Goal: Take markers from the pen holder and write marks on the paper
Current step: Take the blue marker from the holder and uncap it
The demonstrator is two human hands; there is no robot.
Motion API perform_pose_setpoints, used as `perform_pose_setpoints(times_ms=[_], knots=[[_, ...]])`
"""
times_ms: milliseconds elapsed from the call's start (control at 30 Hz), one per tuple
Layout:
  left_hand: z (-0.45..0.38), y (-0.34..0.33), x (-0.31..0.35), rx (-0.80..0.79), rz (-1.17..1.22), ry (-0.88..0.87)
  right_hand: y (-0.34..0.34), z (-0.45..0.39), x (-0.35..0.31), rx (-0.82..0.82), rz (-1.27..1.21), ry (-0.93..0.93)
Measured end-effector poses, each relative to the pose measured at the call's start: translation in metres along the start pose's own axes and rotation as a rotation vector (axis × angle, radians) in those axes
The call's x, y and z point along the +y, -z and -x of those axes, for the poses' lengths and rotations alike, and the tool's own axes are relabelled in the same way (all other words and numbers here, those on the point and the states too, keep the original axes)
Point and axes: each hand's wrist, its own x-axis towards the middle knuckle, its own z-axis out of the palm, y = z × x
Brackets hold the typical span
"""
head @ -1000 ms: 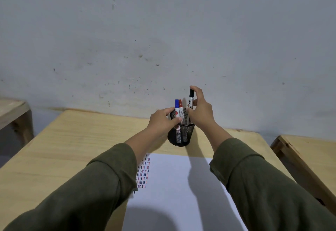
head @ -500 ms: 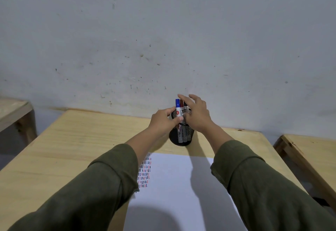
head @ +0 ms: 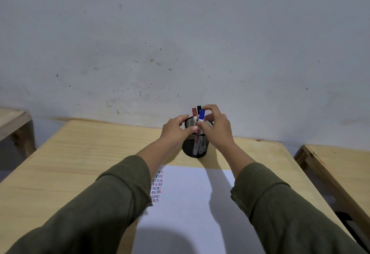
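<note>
A black mesh pen holder stands at the far middle of the wooden table. In it stand a red-capped marker, a black-capped marker and a blue-capped marker. My left hand grips the holder's left rim. My right hand pinches the blue marker, whose body is still inside the holder. A white sheet of paper lies in front of the holder, with rows of short red, blue and black marks at its upper left; my left sleeve hides part of them.
A grey wall rises right behind the table. Another wooden table stands to the right across a narrow gap, and a third one at the far left. My two sleeves cover the table's near part.
My right hand lowered the black marker into the holder, let it go, and now pinches the blue marker. My left hand stayed on the holder's rim.
</note>
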Motion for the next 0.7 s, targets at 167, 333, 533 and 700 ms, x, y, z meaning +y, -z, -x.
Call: perform_pose_setpoints(times_ms=[167,333,533,700], knots=[[0.003,0.003,0.006,0.013,-0.062,-0.010,0.008,0.004,-0.010,0.092,-0.255,-0.052],[0.013,0.007,0.029,0.106,-0.022,-0.085,0.030,-0.001,-0.034,0.225,-0.462,-0.013],[0.033,0.018,0.069,0.232,0.200,-0.202,0.048,0.009,-0.063,0.264,-0.558,0.060],[0.058,0.026,0.086,0.230,0.326,-0.225,0.049,0.037,-0.073,0.124,-0.500,0.064]])
